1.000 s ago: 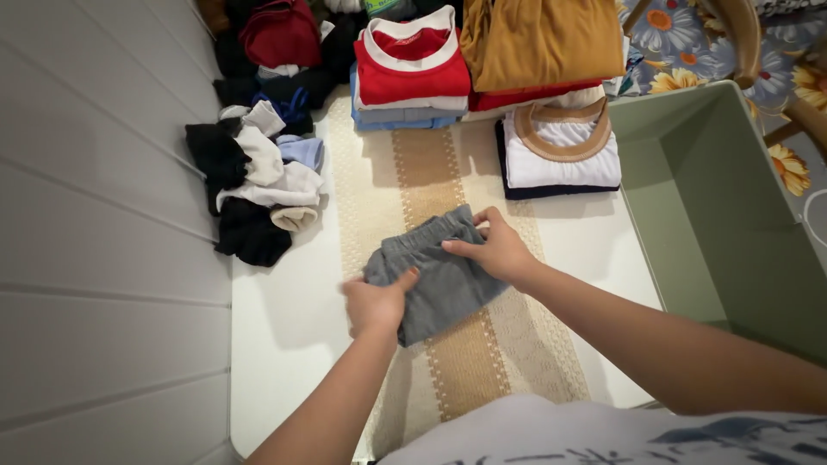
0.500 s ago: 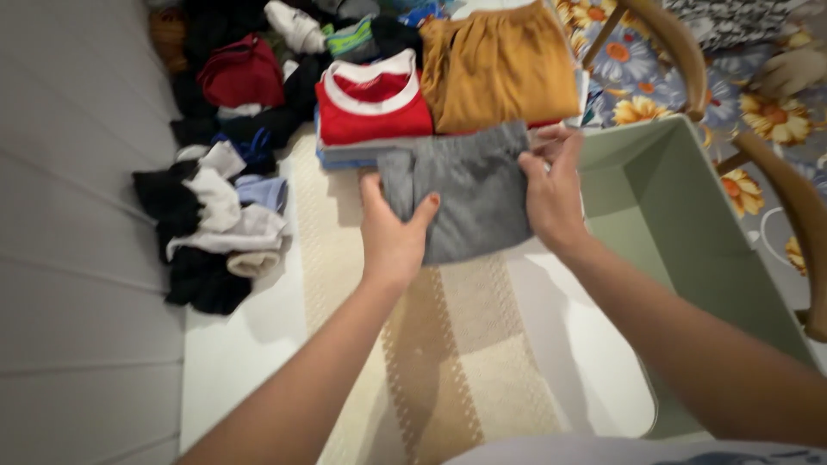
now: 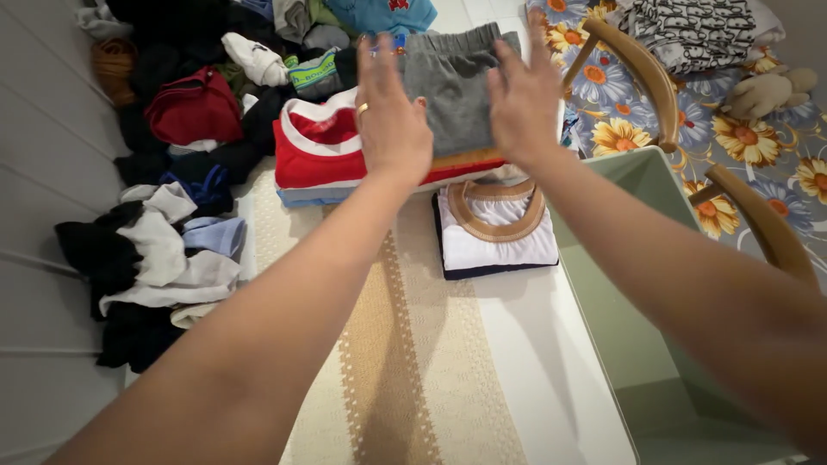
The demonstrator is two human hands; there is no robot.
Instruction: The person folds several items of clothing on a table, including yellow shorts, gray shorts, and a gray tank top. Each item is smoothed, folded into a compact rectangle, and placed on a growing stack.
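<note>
One camera on my head, tilted down over my own outstretched arms.

It faces forward along the table point(image 3: 517, 379), close above its near edge, with my left hand point(image 3: 392, 116) and right hand point(image 3: 521, 99) reaching the far edge near the top of frame. The wall runs down the left side; the green bin point(image 3: 637, 284) and chair point(image 3: 655, 77) sit off the table's right edge.

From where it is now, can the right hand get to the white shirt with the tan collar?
Probably yes. The right hand rests on the folded grey garment, and the white shirt with the tan collar lies just nearer on the table, with nothing on top of it or between them.
</note>
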